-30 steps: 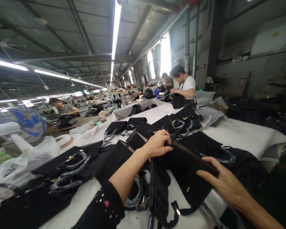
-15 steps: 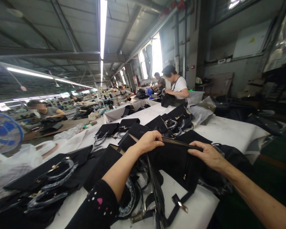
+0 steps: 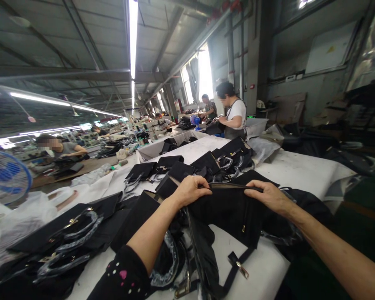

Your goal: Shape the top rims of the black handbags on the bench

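Both of my hands pinch the top edge of a black handbag (image 3: 225, 212) above the white table. My left hand (image 3: 192, 189) grips the edge near its left end, fingers and thumb closed. On the right part of the same edge, my right hand (image 3: 265, 193) holds it between thumb and fingers. A gold zipper pull (image 3: 243, 228) shows on the bag's face. Below it hangs a black strap with a metal clasp (image 3: 243, 270). Plastic-wrapped handles (image 3: 168, 262) lie under my left forearm, partly hidden by it.
Several black handbags (image 3: 90, 227) with wrapped handles lie at left, and more sit ahead on the white table (image 3: 303, 171). A blue fan (image 3: 8, 175) stands at far left. Across the table, a person in a white shirt (image 3: 236, 114) handles a dark item; another person (image 3: 62, 148) works at left.
My right hand has shifted slightly left and up along the bag's edge, and my left hand slightly left. The bag hangs a little differently. The person across the table has raised their dark item.
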Motion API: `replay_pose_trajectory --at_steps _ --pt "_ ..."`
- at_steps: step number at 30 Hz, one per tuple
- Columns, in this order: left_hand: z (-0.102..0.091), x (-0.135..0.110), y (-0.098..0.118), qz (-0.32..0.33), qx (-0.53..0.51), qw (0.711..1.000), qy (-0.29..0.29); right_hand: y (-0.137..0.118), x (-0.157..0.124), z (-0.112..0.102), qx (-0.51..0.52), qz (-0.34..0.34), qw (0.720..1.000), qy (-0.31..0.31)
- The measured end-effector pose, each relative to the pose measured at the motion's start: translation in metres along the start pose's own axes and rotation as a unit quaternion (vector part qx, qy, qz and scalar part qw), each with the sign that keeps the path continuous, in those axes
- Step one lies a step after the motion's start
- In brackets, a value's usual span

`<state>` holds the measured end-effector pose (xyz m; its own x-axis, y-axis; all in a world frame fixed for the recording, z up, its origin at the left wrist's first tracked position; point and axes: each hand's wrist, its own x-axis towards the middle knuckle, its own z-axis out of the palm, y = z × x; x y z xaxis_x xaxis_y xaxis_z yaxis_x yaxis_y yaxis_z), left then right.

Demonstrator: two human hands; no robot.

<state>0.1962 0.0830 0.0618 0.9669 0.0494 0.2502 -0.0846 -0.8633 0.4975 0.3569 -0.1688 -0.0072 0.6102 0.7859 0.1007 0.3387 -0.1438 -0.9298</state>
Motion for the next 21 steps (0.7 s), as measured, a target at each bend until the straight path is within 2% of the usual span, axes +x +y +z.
replay_pose_trajectory --at_steps 4,11,21 --pt "0.000 -0.001 0.002 0.010 0.014 1.000 0.008 0.000 0.000 0.001 -0.006 0.000 1.000 0.030" --pt "0.001 -0.001 0.005 -0.010 0.043 0.999 0.026 -0.010 0.000 0.004 -0.016 -0.018 0.998 0.058" --pt "0.004 0.002 0.011 -0.022 0.101 0.993 0.050 -0.010 0.005 0.005 -0.035 -0.039 0.997 0.053"
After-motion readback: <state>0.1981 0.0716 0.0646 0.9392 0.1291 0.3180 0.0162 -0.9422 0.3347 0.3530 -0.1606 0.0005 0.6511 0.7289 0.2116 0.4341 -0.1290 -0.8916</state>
